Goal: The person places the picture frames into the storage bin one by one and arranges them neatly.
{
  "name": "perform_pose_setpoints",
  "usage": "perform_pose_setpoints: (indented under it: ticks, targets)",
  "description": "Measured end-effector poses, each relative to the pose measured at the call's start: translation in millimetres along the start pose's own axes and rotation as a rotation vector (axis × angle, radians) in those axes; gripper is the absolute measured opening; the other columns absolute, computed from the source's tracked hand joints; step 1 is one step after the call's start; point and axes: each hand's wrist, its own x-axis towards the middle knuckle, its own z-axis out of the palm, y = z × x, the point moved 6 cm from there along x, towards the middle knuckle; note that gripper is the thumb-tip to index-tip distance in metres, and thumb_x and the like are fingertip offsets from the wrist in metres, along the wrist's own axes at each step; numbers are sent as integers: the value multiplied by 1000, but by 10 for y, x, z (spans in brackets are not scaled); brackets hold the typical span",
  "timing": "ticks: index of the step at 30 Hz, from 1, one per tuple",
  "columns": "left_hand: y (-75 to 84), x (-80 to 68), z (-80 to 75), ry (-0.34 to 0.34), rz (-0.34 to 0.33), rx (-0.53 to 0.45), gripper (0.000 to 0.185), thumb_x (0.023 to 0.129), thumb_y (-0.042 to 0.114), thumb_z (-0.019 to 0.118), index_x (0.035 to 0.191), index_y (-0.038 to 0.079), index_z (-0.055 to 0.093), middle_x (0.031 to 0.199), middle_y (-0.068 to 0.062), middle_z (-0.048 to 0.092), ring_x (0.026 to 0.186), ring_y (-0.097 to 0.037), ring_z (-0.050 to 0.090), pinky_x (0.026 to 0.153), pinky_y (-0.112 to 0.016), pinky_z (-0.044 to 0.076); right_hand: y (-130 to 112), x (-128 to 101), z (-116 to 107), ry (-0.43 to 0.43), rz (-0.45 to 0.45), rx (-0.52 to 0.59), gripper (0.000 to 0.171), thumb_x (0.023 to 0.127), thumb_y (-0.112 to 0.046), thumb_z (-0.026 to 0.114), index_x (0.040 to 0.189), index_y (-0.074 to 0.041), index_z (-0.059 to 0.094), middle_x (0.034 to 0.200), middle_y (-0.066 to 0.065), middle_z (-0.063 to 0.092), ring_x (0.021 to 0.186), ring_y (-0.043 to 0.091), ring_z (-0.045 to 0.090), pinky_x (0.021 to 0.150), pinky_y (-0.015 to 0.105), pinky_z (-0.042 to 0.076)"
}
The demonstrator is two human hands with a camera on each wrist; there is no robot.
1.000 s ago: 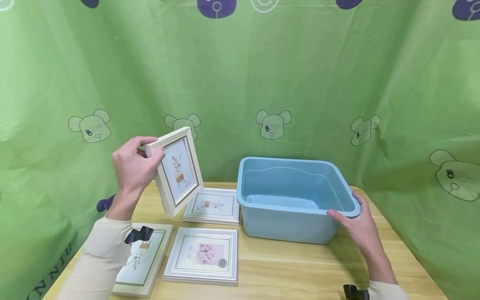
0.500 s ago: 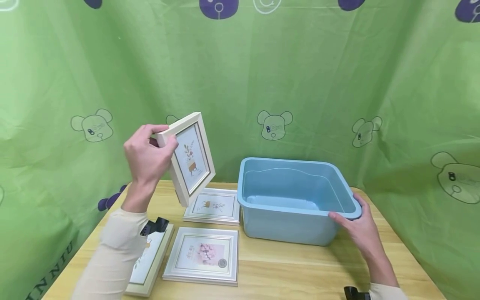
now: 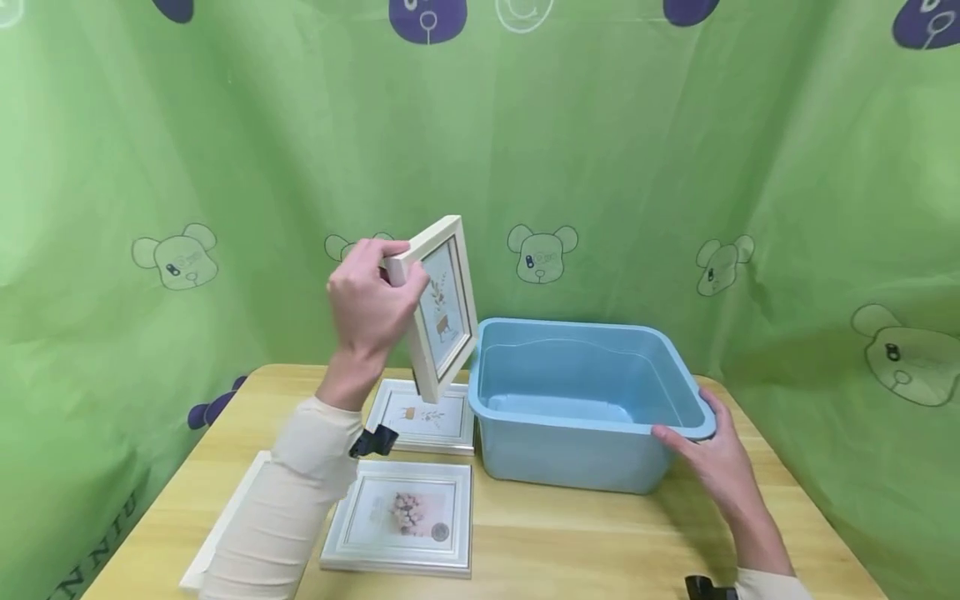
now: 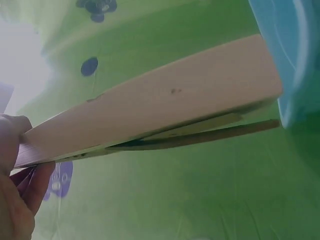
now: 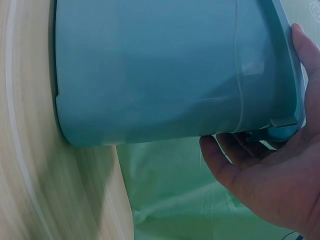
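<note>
A cream picture frame point(image 3: 446, 304) with a potted-plant print is held up, tilted, by my left hand point(image 3: 372, 300), thumb on its front and fingers behind. It hangs just left of the blue plastic tub point(image 3: 570, 450). In the left wrist view the edge of the picture frame point(image 4: 160, 100) shows, with a thin strip standing away from its back. My right hand point(image 3: 716, 462) grips the tub's right front rim corner, thumb on the front. The right wrist view shows the fingers of the right hand point(image 5: 270, 180) under the rim, against the wall of the tub point(image 5: 150, 75).
On the wooden table point(image 3: 570, 550) lie a silver frame with a plant print point(image 3: 427, 417) and a silver frame with a pink flower print point(image 3: 401, 517). A cream frame point(image 3: 225, 525) is mostly hidden under my left sleeve. A green curtain point(image 3: 600, 150) hangs behind.
My left hand has carried the cream picture frame rightward and slightly up, close to the tub's left rim. The right hand and the tub have stayed in place.
</note>
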Motion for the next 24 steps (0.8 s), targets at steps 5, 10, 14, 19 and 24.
perform_pose_setpoints:
  ticks: [5,10,14,19,24]
  targets:
    - [186,-27,180,-22,38,2,19,71,16,60,84,2,65,75,-9,63,53,-14,52,42,-20,43,34,-17,47,-6,2,-6,100,76,-39,67,144,-21,-5,144,24,19,125,44,27,96,65,25]
    - [274,-63,348,-50,71,0,19,73,15,60,84,1,64,78,-9,63,55,-15,55,45,-18,47,26,0,50,0,-11,-16,101,75,-40,67,144,-21,-4,143,24,20,124,44,27,96,65,25]
    - [288,-119,476,-74,80,1,18,74,15,59,84,1,63,79,-9,62,57,-14,58,48,-16,49,24,1,16,5,-6,-19,101,75,-40,67,144,-24,-5,144,24,20,124,44,27,96,65,25]
    - [287,-183,605,-88,81,14,18,75,15,59,85,0,62,80,-10,63,59,-16,59,50,-17,50,25,0,-5,-2,-6,-15,100,76,-41,67,143,-27,-6,144,24,18,125,45,26,95,66,24]
    - [271,-238,723,-102,76,21,16,75,12,58,85,0,61,81,-11,62,59,-17,60,51,-17,51,29,3,-10,-10,-13,-5,100,76,-40,66,144,-26,-6,144,24,18,125,45,26,95,66,24]
